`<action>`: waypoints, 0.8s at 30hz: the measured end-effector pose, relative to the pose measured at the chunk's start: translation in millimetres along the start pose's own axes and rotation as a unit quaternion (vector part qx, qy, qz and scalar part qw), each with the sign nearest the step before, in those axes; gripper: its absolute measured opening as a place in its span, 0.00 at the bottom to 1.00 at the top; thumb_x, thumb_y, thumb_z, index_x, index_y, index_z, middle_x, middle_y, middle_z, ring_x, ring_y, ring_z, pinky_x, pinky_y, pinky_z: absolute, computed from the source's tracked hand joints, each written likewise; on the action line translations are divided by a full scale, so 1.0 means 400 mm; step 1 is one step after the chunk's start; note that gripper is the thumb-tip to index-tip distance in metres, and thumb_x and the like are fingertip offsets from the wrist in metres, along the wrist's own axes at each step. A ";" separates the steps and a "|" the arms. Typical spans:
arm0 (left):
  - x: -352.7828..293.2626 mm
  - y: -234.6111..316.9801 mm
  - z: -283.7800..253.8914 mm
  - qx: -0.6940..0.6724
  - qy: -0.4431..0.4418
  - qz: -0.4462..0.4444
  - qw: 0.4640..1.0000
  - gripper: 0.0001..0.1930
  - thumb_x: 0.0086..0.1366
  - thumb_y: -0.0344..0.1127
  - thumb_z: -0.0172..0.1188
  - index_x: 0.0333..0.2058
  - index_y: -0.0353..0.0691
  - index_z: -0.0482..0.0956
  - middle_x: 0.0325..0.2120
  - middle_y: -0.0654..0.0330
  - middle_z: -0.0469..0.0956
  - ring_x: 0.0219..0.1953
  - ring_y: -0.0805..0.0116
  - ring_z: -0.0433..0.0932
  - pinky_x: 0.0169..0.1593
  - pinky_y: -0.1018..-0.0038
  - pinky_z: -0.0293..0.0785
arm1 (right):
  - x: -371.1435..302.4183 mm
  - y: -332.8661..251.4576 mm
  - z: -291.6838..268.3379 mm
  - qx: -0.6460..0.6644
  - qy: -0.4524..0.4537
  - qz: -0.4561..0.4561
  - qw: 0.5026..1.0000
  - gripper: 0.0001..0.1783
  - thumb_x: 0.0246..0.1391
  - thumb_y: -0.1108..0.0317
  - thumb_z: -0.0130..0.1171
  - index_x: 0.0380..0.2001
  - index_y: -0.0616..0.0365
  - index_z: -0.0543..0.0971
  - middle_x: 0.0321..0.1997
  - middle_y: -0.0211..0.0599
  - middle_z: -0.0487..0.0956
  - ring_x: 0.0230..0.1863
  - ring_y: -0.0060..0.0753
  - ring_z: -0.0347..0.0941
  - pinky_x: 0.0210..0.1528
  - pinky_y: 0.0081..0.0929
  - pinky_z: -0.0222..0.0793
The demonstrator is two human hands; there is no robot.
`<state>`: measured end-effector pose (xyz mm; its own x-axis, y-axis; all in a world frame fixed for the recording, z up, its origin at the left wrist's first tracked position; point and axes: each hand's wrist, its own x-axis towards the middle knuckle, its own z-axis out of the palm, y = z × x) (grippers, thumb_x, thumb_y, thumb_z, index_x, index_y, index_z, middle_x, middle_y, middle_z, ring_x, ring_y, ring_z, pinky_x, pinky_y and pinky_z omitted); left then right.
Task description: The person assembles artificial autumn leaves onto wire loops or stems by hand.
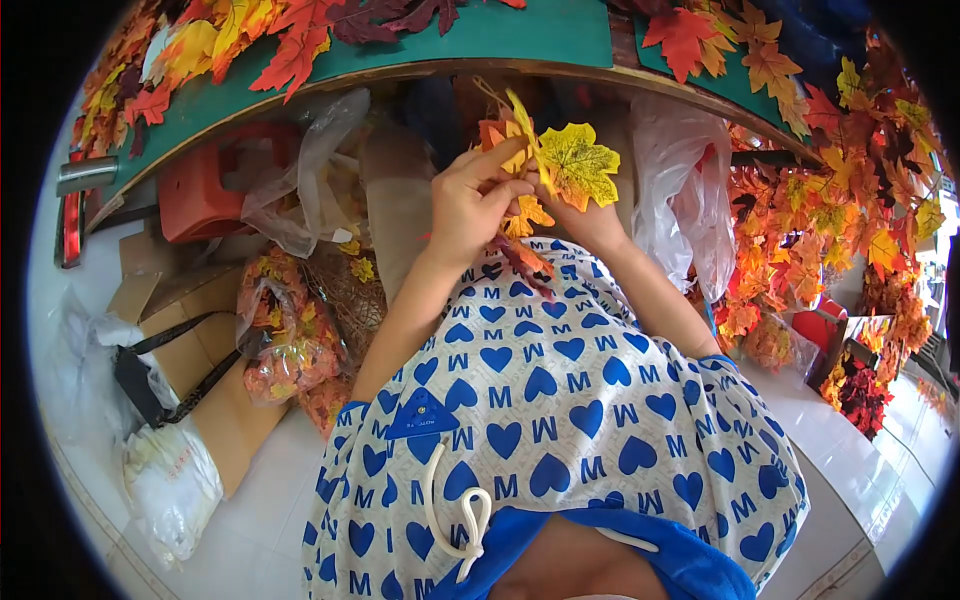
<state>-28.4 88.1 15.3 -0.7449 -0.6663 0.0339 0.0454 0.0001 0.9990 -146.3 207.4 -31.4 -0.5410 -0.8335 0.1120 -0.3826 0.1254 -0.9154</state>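
Over my lap, at the table's front edge, both hands are together on a bunch of artificial maple leaves. My left hand [468, 196] is closed, with thumb and fingers pinching the leaves at their stems. My right hand [592, 222] comes in from the other side and grips the same bunch; its fingers are mostly hidden behind a yellow leaf [582, 163]. An orange leaf [528, 214] shows below the fingers. A dark red leaf [526, 262] hangs down against the patterned apron [540, 380]. A thin tan loop [486, 88] sticks up above the bunch.
Red, orange and yellow leaves [295, 45] lie on the green tabletop [480, 42]. Leaf garlands [800, 225] hang at the right. Clear plastic bags [680, 180] hang under the table. On the left are a red plastic stool [200, 190], a cardboard box [200, 350] and bagged leaves [285, 335].
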 end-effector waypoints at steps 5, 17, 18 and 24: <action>-0.015 -0.043 -0.014 0.224 0.039 0.104 0.968 0.22 0.47 0.23 0.63 0.44 0.44 0.78 0.22 0.55 0.72 0.24 0.62 0.74 0.29 0.71 0.71 | 0.029 -0.263 -0.089 -0.283 -0.371 0.119 0.877 0.11 0.51 0.71 0.57 0.39 0.61 0.76 0.38 0.37 0.78 0.38 0.32 0.75 0.41 0.27 0.70; -0.036 -0.011 -0.002 0.256 0.032 0.145 0.955 0.19 0.50 0.23 0.61 0.43 0.42 0.78 0.25 0.55 0.72 0.26 0.59 0.75 0.32 0.70 0.72 | 0.103 -0.164 -0.005 0.016 0.043 0.055 0.997 0.12 0.51 0.69 0.58 0.36 0.66 0.78 0.33 0.46 0.79 0.30 0.37 0.77 0.33 0.26 0.71; -0.031 -0.008 0.000 0.242 0.015 0.152 0.958 0.18 0.50 0.23 0.61 0.43 0.41 0.78 0.26 0.55 0.73 0.26 0.59 0.75 0.32 0.71 0.72 | 0.104 -0.156 -0.005 0.046 0.044 0.075 0.995 0.11 0.51 0.69 0.58 0.35 0.66 0.78 0.33 0.47 0.79 0.30 0.36 0.77 0.33 0.25 0.71; 0.022 -0.059 -0.062 -0.029 0.069 0.038 0.996 0.13 0.54 0.26 0.63 0.40 0.32 0.77 0.25 0.63 0.75 0.28 0.73 0.76 0.34 0.81 0.72 | 0.085 -0.161 0.023 -0.098 0.058 -0.026 0.993 0.10 0.46 0.69 0.61 0.32 0.62 0.78 0.29 0.42 0.78 0.30 0.42 0.75 0.31 0.28 0.70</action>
<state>-19.7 63.8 -8.7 -0.6388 -0.7627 0.1015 0.1399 0.0146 0.9901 -133.0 166.1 27.7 -0.5950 -0.7751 0.2125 -0.5456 0.1953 -0.8150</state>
